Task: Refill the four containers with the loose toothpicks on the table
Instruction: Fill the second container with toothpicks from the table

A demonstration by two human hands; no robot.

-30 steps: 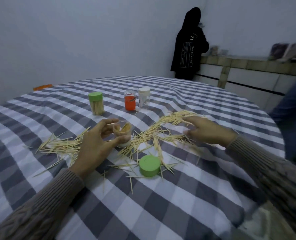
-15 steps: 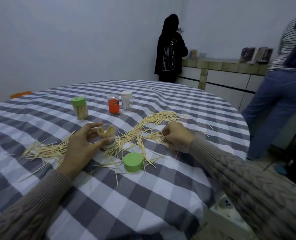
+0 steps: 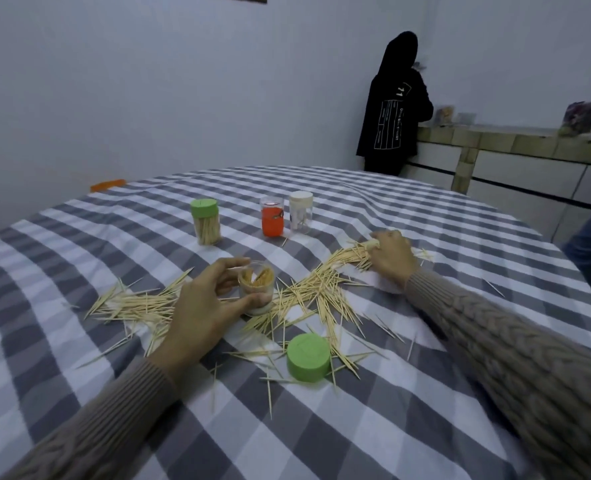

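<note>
The open container (image 3: 256, 289) is held upright on the checked tablecloth (image 3: 425, 427) by the left hand (image 3: 204, 308), thumb on its near side and fingers curled round the far side; toothpicks are seen standing inside it. The loose toothpicks (image 3: 316, 294) are spread on both sides of that hand, one pile just to its left, a longer band running from the container up to the right hand (image 3: 391, 256). The far end of that band is covered by the right hand, knuckles up, fingers bent down onto the sticks; a small bunch seems to be pinched, though this is hard to make out.

Four containers are counted: the one in hand, a green-capped one (image 3: 205, 221) full of toothpicks, an orange one (image 3: 272, 220) and a white-capped one (image 3: 300, 215), the last two standing side by side. One loose green cap (image 3: 308, 357) is lying among stray sticks, near the left wrist. Both forearms, in knitted sleeves, are stretched forward over the table.
</note>
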